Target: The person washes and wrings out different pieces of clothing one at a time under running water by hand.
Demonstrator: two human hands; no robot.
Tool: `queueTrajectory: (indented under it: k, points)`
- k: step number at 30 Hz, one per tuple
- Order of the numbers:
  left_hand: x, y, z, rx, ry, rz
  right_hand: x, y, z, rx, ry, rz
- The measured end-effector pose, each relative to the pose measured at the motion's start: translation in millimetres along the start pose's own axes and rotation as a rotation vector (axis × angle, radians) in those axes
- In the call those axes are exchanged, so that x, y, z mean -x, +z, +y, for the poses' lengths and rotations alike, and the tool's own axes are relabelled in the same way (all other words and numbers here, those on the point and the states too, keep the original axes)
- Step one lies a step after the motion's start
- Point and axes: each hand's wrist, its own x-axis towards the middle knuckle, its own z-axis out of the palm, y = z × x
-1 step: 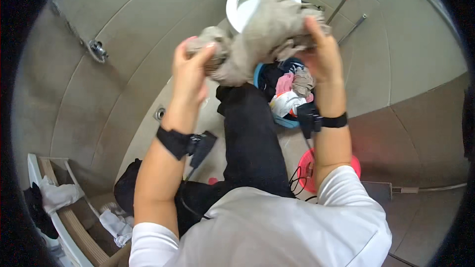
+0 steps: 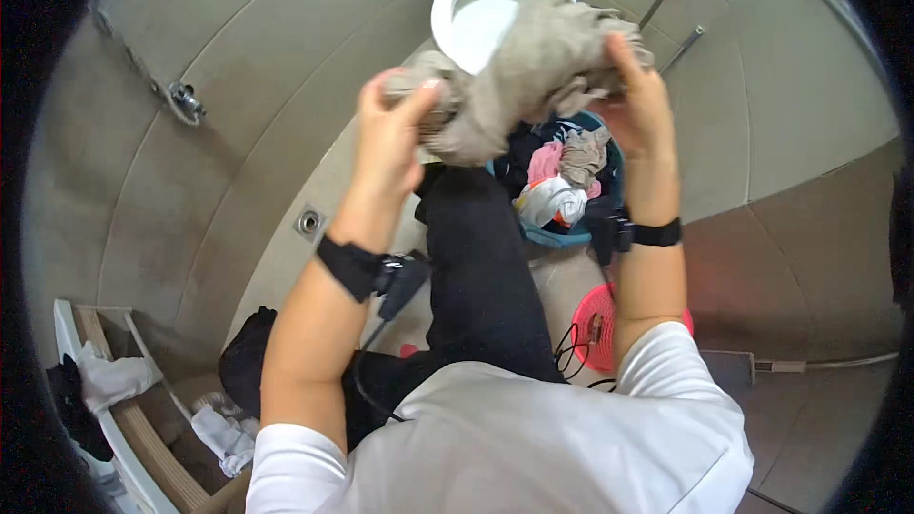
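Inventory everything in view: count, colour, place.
Bunched cloth: one, grey-beige, between the hands
Toilet: one, white, top centre
Tub: one, blue, below cloth
Clothes: several, mixed colours, in tub
Perforated container: one, pink, by right forearm
Rods: two, one red-tipped, top right
Hose fitting: one, silver, left wall
Floor drain: one, silver, left of legs
Rack: one, white and tan, lower left
Pale cloths: at least two, white, at rack
Dark cloth: one, black, rack's left
Wrist straps: two, black, both wrists
Walls: count unclear, grey, surrounding
Shirt: one, white, bottom
Trousers: one pair, black, centre
Left fingers and right fingers: two hands, bare, on bunched cloth
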Motion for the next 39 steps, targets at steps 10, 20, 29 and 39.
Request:
queueTrajectory:
  k: [10,20,29,39]
  points:
    - [16,32,-114,-0.462,-0.477,-0.472,-14,-177,224,1.343,0.202,-0.154]
    - [-6,-11,-67,-0.684,-0.043,-0.121,10,64,106,0.8,0.492,-0.482]
    - [59,-129,204,-1.553,0.202,0.298,46,225,90,0.467,0.167,-0.915]
    - [215,-245,444,-2.151,-0.618,1.33,86,323,139,0.529,-0.092,-1.228]
